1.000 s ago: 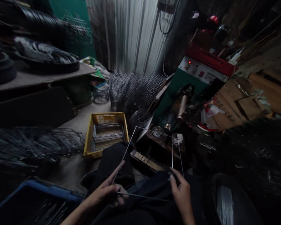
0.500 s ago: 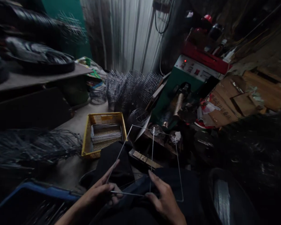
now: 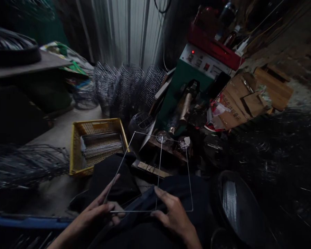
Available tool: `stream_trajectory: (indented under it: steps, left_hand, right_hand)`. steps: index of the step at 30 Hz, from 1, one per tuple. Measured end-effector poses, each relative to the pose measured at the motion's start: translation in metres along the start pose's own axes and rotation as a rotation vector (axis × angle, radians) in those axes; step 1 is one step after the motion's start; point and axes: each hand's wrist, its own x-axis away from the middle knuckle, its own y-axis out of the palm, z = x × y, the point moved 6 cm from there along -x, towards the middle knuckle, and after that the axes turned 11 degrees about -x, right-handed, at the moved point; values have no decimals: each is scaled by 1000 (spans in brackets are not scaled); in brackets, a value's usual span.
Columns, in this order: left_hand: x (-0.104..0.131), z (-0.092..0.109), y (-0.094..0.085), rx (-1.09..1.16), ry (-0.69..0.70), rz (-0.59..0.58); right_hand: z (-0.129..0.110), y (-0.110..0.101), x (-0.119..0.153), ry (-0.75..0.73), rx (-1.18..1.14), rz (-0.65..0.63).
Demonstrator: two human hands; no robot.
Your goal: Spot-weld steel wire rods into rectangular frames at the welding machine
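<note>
A thin metal wire frame (image 3: 121,163), roughly rectangular with a cross wire in its middle, is held up over my lap. My left hand (image 3: 101,207) grips its left corner, with the fingers closed round the wire. At the middle of the near side, my right hand (image 3: 172,214) pinches the frame where the cross wire meets the edge. The far side of the frame reaches toward the green machine (image 3: 181,79), in front of its round lower electrode area (image 3: 161,137). Whether the far wire touches anything there I cannot tell.
A yellow crate (image 3: 75,148) with straight wires stands left of my knees. Behind it are stacked wire baskets (image 3: 126,86). A cardboard box (image 3: 241,100) lies right of the machine. A black tub (image 3: 215,200) of wire rods stands at my right, a blue bin (image 3: 28,222) at lower left.
My view has swung to the right, so the surroundings sit further left in the picture. Both hands keep hold of the wire frame, which now lies slightly more level along its near side.
</note>
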Motion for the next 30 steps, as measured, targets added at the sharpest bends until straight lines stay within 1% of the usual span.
stream_trajectory:
  steps: [5,9,12,15,19,22,26,30]
  left_hand:
    - [-2,1,5,-38,-16,15]
    - [0,11,16,-69,-25,43]
    - [1,19,26,-69,-29,27]
    - [1,21,32,-62,-46,1]
    - [0,21,34,-44,-18,20]
    - [-1,20,36,-44,-25,2]
    - [-4,21,36,-77,-2,-14]
    - [-5,20,37,-86,-8,-52]
  right_hand:
    - [-1,-3,3,4,12,30]
    - [-1,-4,7,18,66,53]
    - [0,-5,12,25,97,64]
    - [1,-6,16,10,101,71]
    - [1,-8,21,-7,105,71]
    - [0,-9,23,-4,120,73]
    - [0,-12,23,11,121,81]
    - [-1,-13,23,-9,109,85]
